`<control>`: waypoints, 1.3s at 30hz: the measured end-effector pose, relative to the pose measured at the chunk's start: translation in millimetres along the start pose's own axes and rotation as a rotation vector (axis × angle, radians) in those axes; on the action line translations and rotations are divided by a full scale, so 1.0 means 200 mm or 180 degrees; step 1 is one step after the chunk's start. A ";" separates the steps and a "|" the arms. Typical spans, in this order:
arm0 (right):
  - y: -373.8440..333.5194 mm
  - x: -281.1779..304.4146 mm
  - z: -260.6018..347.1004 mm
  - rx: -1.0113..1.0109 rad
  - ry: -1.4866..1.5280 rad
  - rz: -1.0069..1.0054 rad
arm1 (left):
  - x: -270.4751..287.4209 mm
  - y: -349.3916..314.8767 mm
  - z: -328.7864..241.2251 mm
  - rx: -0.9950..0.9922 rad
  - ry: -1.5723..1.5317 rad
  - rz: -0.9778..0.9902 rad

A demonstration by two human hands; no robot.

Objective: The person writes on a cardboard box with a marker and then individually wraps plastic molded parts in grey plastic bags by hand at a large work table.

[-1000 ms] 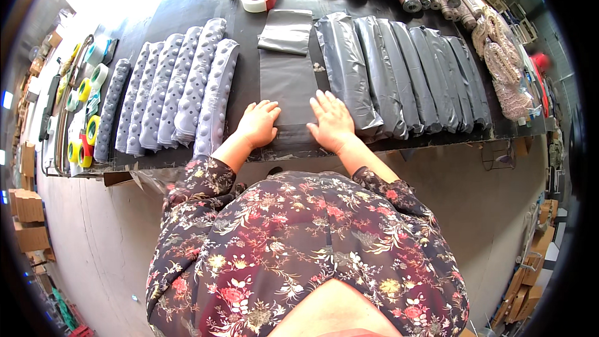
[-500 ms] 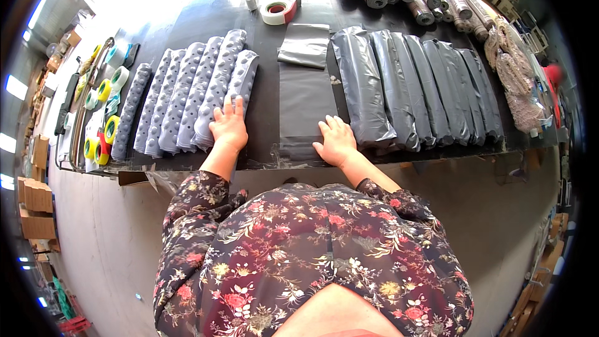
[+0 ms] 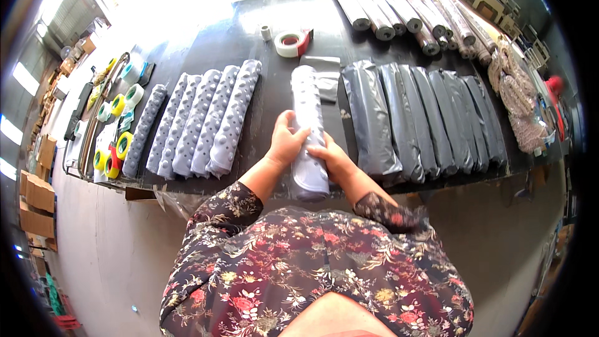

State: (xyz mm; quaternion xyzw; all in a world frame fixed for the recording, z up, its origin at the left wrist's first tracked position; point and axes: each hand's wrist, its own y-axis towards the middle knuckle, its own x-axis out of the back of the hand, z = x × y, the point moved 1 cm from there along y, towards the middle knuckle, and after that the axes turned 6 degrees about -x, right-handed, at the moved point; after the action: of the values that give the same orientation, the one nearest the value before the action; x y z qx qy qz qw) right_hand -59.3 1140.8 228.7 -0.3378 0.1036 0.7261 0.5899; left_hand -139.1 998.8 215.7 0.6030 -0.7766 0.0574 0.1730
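Note:
Between my two hands is a pale grey rolled mat (image 3: 309, 103), its long axis pointing away from me over the front of the black table (image 3: 249, 31). My left hand (image 3: 288, 139) grips its left side and my right hand (image 3: 331, 155) its right, both closed around it. Under and beyond the roll lie dark plastic bags (image 3: 329, 86), partly hidden by it. To the left, several grey dotted mat rolls (image 3: 206, 122) lie side by side. On the right, several dark grey plastic-wrapped rolls (image 3: 399, 122) form a row.
A tape dispenser (image 3: 293, 43) and a small white roll (image 3: 266, 32) stand farther back. Several long rolls (image 3: 387, 15) lie at the back right, near a bundle of rope (image 3: 515, 100). Tape rolls (image 3: 123, 145) crowd the left edge.
The nearest dotted roll has left the left row and is now between my hands over the bags. My left hand moved right; my right hand rose from the bags to the roll.

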 end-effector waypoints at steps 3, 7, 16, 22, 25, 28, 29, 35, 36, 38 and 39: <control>-0.07 0.10 0.09 0.0381 -0.0517 -0.0444 | 0.08 0.23 -0.09 0.0464 -0.0388 0.0865; -0.08 0.18 0.08 0.0606 -0.1147 -0.0988 | 0.20 0.81 -0.08 -0.0667 0.1902 0.0677; -0.05 0.27 -0.06 0.0222 -0.1127 -0.1685 | -0.15 1.65 0.20 0.0757 0.3207 0.0912; -0.01 0.19 0.00 -0.0069 -0.0548 -0.1852 | -0.08 1.76 0.29 0.0414 0.2846 0.1165; -0.03 0.24 -0.03 -0.0131 -0.0633 -0.2006 | 0.08 1.75 0.30 -0.0356 0.2784 0.0902; -0.03 0.24 -0.04 -0.0042 -0.0606 -0.1974 | 0.36 1.79 0.32 -0.0838 0.3183 0.0234; -0.02 0.26 -0.05 -0.0058 -0.0685 -0.1909 | 0.46 1.83 0.37 -0.0711 0.3216 0.0140; 0.01 0.22 0.02 -0.0112 -0.0757 -0.1805 | 1.05 2.03 0.86 0.0697 0.3883 -0.0629; 0.01 0.22 0.02 -0.0103 -0.0736 -0.1822 | 1.10 2.04 0.92 0.1032 0.3950 -0.0604; 0.00 0.22 0.01 -0.0092 -0.0682 -0.1882 | 1.14 2.01 0.93 0.1402 0.3918 -0.0484; -0.01 0.22 0.02 -0.0134 -0.0708 -0.1906 | 1.14 1.99 0.93 0.1485 0.3929 -0.0459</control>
State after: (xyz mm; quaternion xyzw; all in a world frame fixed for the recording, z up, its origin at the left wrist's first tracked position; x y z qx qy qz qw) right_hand -61.9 1176.9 205.0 -0.2839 -0.0806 0.5547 0.7780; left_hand -605.9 840.7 167.1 0.5316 -0.4598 0.5472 0.4545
